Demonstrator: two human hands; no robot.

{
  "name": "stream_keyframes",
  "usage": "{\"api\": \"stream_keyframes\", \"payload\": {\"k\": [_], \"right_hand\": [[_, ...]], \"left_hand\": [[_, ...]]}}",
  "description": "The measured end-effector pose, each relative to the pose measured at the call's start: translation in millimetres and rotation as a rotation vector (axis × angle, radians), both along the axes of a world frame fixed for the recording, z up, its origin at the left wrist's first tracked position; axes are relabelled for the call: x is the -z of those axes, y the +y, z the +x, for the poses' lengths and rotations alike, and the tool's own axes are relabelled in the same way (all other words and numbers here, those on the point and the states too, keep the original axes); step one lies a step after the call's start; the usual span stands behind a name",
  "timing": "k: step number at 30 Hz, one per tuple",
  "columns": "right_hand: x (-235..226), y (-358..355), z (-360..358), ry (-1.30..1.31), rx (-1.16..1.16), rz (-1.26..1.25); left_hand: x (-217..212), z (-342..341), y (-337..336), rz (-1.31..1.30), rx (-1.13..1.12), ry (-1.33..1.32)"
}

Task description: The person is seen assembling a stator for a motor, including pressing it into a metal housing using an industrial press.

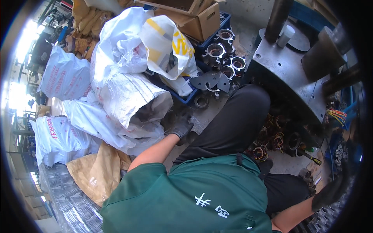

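I am working in a cluttered workshop.
A heavy grey steel machine with round columns (283, 64) is standing to my right, dark ring-shaped metal parts (214, 58) are lying ahead, and white plastic sacks (126, 95) are crowding my left.

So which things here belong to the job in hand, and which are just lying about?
Probably in the job, judging by the hands:
- open white sack, near the left hand
- grey metal parts, near the right hand

Apparently just lying about:
- white-and-yellow bag
- cardboard box
- yellow-and-black-handled tool
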State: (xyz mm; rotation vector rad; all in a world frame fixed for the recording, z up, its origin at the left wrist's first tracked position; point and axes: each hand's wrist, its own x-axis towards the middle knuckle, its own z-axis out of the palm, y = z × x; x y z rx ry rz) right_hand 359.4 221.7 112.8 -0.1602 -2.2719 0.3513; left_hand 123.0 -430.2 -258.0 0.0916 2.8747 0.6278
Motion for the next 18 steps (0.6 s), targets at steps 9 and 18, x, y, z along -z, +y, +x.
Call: {"api": "stream_keyframes", "payload": {"k": [9,18], "right_hand": [[25,18,105,-0.1,0.822,0.868],[46,16,52,0.093,0.776,0.796]], "left_hand": [[49,43,0,-0.288,-0.519,-0.642],[58,29,1,-0.414,-0.373,-0.417]]}}
